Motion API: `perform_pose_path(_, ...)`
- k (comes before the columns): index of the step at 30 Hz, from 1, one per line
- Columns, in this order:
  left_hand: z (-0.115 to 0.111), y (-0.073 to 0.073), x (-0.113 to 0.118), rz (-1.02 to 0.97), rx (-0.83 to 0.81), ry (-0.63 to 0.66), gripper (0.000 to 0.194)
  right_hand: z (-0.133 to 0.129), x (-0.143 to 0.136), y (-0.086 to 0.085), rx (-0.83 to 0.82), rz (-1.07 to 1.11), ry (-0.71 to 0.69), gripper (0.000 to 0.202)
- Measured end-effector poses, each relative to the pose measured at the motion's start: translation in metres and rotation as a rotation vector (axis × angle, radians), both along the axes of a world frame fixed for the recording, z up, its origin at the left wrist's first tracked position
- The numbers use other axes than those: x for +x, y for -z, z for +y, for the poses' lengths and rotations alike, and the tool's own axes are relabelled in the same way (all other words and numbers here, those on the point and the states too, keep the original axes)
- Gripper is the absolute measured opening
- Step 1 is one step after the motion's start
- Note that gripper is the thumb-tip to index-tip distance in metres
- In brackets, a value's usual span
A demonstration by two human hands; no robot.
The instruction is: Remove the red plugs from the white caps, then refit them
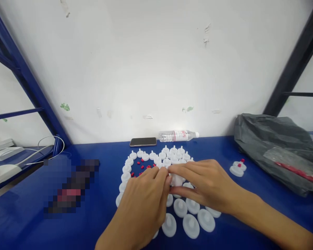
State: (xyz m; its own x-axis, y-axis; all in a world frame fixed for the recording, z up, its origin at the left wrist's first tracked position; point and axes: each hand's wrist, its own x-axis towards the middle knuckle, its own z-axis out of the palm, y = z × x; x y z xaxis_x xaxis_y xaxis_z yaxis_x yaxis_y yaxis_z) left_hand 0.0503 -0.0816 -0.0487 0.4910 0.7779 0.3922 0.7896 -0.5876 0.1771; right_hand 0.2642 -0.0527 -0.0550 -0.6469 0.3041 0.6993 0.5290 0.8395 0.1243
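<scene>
Fingers of my right hand [207, 184] are closed around a white plastic lid [176, 180], its thumb below and fingers above. My left hand [147, 198] meets it from the left, fingers pressed together at the lid; whatever they pinch is hidden behind the hand. Many round white lids with a short central spout [191, 225] lie around and under both hands on the blue table. Small red caps [142, 167] are scattered just beyond my left hand, inside a curved row of white lids [129, 161].
Two white lids with red caps [237, 170] lie apart on the right, beside a dark plastic bag [273, 149] and a clear bag of red pieces [294, 166]. A phone [143, 142] and a bottle [178, 135] lie by the wall. A pixelated dark object [73, 187] is at left.
</scene>
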Motion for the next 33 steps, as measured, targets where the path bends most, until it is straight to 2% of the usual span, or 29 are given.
perform_pose_path(3, -0.005, 0.002, 0.003, -0.036, 0.056, -0.008, 0.029, 0.000, -0.001, -0.004, 0.104, -0.019, 0.014, 0.028)
perform_pose_path(5, -0.007, 0.006, 0.006, -0.129, 0.062, -0.046, 0.031, -0.002, -0.005, -0.008, 0.226, -0.032, 0.045, 0.025)
perform_pose_path(8, -0.011, 0.011, 0.008, -0.272, -0.028, -0.104, 0.039, -0.003, -0.006, -0.014, 0.376, -0.056, 0.063, 0.017)
perform_pose_path(10, -0.013, 0.009, 0.005, -0.309, -0.077, -0.141, 0.042, 0.000, 0.005, -0.018, 0.446, -0.082, 0.079, 0.016)
perform_pose_path(12, -0.012, 0.002, -0.003, -0.315, -0.088, -0.186, 0.044, 0.007, 0.028, -0.024, 0.489, -0.065, 0.188, 0.021)
perform_pose_path(13, -0.011, -0.003, -0.008, -0.314, -0.083, -0.211, 0.044, 0.012, 0.042, -0.026, 0.490, 0.006, 0.332, 0.020)
perform_pose_path(15, -0.006, -0.010, -0.018, -0.290, -0.051, -0.285, 0.043, 0.023, 0.069, -0.032, 0.364, 0.144, 0.626, 0.022)
perform_pose_path(17, 0.001, -0.012, -0.023, -0.210, -0.073, -0.311, 0.043, 0.033, 0.084, -0.035, 0.157, 0.252, 0.732, 0.027)
perform_pose_path(18, 0.005, -0.010, -0.024, -0.161, -0.096, -0.309, 0.041, 0.036, 0.087, -0.036, 0.027, 0.266, 0.733, 0.028)
perform_pose_path(21, 0.015, 0.001, -0.021, -0.042, -0.155, -0.302, 0.034, 0.041, 0.085, -0.036, -0.325, 0.167, 0.666, 0.024)
perform_pose_path(24, 0.019, 0.010, -0.020, 0.026, -0.151, -0.331, 0.040, 0.040, 0.082, -0.037, -0.514, 0.035, 0.560, 0.020)
perform_pose_path(29, 0.019, 0.006, -0.025, 0.017, -0.125, -0.385, 0.038, 0.033, 0.091, -0.043, -0.815, -0.111, 0.375, 0.029)
perform_pose_path(33, 0.021, 0.003, -0.026, 0.027, -0.131, -0.387, 0.036, 0.029, 0.087, -0.038, -1.041, -0.217, 0.264, 0.022)
